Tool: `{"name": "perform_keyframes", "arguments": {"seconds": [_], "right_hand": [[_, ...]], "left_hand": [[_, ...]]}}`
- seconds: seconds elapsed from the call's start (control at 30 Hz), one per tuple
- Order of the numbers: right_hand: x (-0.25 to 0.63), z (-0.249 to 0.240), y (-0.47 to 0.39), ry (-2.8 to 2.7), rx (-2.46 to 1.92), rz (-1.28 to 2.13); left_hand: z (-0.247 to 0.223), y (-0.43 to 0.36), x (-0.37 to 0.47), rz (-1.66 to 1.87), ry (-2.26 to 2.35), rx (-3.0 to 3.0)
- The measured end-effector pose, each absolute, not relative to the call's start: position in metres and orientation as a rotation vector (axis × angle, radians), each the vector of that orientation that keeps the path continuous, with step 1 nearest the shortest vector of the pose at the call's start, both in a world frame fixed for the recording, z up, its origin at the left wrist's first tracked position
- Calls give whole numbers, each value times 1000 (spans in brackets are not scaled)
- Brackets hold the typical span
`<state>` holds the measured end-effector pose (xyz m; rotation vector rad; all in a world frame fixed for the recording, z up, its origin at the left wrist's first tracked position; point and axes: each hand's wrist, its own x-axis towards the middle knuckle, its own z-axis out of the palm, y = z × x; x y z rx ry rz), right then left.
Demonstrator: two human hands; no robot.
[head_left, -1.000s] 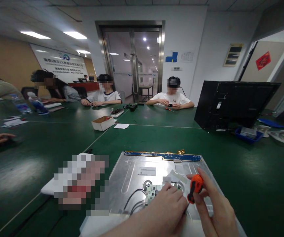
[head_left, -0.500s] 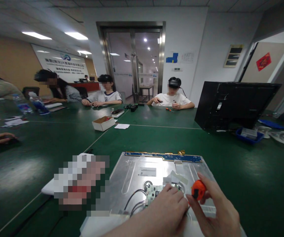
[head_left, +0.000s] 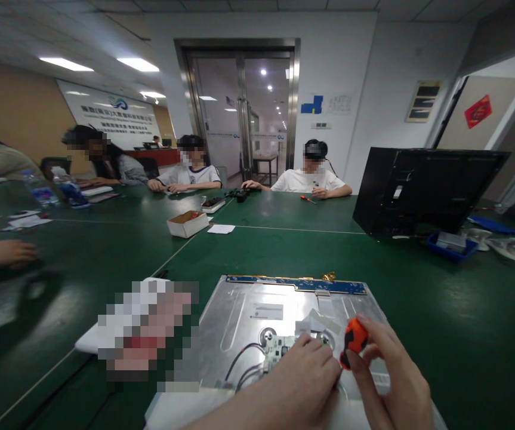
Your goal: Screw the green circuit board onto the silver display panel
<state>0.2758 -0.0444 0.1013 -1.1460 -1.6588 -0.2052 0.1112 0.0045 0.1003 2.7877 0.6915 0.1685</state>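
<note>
A metal panel with a blue circuit strip along its far edge lies before me. My right hand pinches the orange and black handle of a screwdriver over the panel's right part. Close beside it, my left hand rests by a small green circuit board, its fingers curled down near the screwdriver's lower end; their tips are hidden, and what they hold cannot be seen. Dark cables run from the board's left side.
Left of the panel lies a white object, partly pixelated. Farther back are an open box, a white paper, a black monitor and a blue tray. Several people sit around the green table; another person's hand is at far left.
The orange handle has turned and tilted between my right fingers. My left hand has barely moved. Across the table, a person's arm has stretched out toward the black items; the hand at far left has shifted.
</note>
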Motion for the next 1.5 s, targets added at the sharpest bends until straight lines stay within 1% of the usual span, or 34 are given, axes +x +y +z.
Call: {"name": "perform_keyframes", "arguments": {"seconds": [0.1,0.4,0.77,0.97,1.1,1.4,1.5], "right_hand": [[275,101,-45,-1641,-1152,-188],[284,103,-43,-1744,-1119,-277],[275,93,-45,-1594,-1267,-260],[272,97,-43,-1582,-1169,-200],[272,99,-45,-1593,-1192,-164],[284,100,-44,-1703,-1132,-237],[282,100,-44,-1688,-1136,-210]], "left_hand": [[99,5,111,180,688,2802],[95,6,111,180,675,2865],[99,5,110,155,679,2808],[96,6,110,185,656,2831],[91,8,111,174,645,2880],[86,8,111,208,665,2900],[88,8,111,186,662,2903]]}}
